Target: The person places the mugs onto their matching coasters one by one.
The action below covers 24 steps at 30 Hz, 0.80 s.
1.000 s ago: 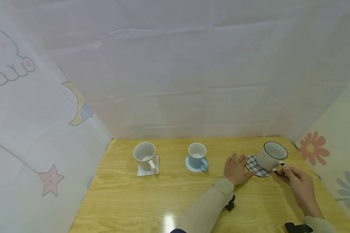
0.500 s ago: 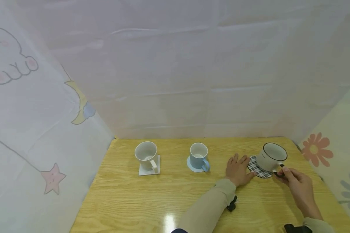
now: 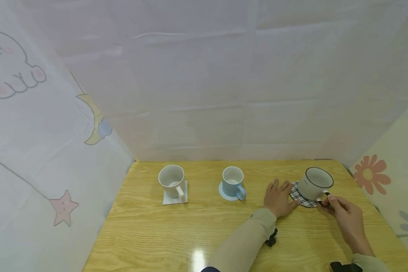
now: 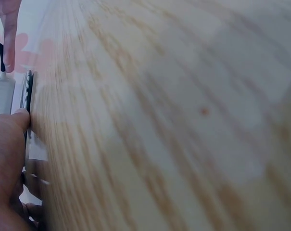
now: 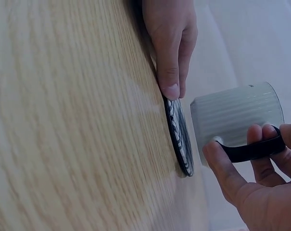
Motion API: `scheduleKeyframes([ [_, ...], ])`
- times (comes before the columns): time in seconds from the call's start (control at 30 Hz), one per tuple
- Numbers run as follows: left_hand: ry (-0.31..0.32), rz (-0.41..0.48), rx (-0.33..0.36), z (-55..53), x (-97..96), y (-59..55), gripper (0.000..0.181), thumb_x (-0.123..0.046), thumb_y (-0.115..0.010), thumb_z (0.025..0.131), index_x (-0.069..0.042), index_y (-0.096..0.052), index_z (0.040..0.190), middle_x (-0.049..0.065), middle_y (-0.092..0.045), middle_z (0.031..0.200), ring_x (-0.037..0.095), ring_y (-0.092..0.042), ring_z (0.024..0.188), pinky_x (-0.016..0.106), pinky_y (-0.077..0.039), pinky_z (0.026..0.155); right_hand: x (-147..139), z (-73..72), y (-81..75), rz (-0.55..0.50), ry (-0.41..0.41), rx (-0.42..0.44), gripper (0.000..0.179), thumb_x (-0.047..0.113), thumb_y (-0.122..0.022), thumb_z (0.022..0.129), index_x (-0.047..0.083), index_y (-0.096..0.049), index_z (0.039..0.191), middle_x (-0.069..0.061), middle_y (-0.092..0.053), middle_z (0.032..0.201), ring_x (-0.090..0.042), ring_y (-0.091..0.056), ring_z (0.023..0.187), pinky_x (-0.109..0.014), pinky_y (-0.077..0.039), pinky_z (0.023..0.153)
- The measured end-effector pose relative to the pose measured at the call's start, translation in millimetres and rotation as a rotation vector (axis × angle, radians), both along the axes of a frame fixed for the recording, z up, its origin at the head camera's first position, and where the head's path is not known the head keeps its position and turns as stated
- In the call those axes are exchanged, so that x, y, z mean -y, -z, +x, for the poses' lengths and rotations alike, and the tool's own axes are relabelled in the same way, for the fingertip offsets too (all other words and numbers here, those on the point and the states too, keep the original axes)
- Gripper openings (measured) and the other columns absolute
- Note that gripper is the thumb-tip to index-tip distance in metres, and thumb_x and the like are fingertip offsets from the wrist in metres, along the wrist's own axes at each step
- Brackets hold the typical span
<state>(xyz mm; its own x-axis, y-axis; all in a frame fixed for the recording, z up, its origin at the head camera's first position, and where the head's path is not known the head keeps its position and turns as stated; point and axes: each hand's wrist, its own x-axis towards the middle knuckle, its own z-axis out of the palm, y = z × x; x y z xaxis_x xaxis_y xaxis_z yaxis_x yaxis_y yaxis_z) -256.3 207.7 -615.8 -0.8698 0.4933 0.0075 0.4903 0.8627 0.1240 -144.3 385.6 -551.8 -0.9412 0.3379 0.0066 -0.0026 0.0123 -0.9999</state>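
A white mug (image 3: 313, 185) with a black rim and black handle is over the right part of a round black-and-white plaid coaster (image 3: 296, 194). My right hand (image 3: 350, 217) grips its handle, fingers curled through and round it in the right wrist view. That view shows a gap between the mug's base and the coaster (image 5: 176, 130). On the coaster's left side lies my left hand (image 3: 278, 200), fingers straight and spread, the thumb touching the coaster's edge. Part of the coaster is hidden behind the mug in the head view.
A light blue mug (image 3: 231, 185) stands on a round pale blue coaster (image 3: 224, 194) mid-table. Farther left, a cream mug (image 3: 170, 183) stands on a square white coaster (image 3: 184, 196). A pale sheet wall (image 3: 190, 94) rises behind the wooden table (image 3: 149, 234).
The white mug has come slightly left and down over the plaid coaster with my right hand on its handle. My left hand keeps its place at the coaster. The head view has shifted a little.
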Motion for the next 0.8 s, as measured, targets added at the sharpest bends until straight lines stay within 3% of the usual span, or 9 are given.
scheduleKeyframes([
  [0.37, 0.002, -0.01, -0.01, -0.8, -0.2, 1.2, 0.072, -0.079, -0.035, 0.103, -0.047, -0.028, 0.167, -0.029, -0.025, 0.172, 0.011, -0.02, 0.165, 0.027, -0.02, 0.133, 4.4, -1.1, 4.4, -0.011, 0.003, -0.013, 0.035, 0.022, -0.062, 0.11, -0.011, -0.073, 0.107, 0.003, -0.075, 0.091, -0.006, -0.077, 0.085, -0.025, -0.065, 0.078],
  [0.8, 0.006, 0.004, -0.015, -3.6, -0.4, 5.2, 0.073, -0.079, -0.036, 0.103, -0.047, -0.027, 0.167, -0.028, -0.025, 0.172, 0.01, -0.02, 0.165, 0.027, -0.02, 0.133, 4.4, -0.5, 8.8, -0.018, -0.016, 0.023, 0.033, 0.024, -0.062, 0.109, -0.007, -0.074, 0.109, 0.005, -0.075, 0.094, -0.004, -0.077, 0.088, -0.024, -0.065, 0.078],
])
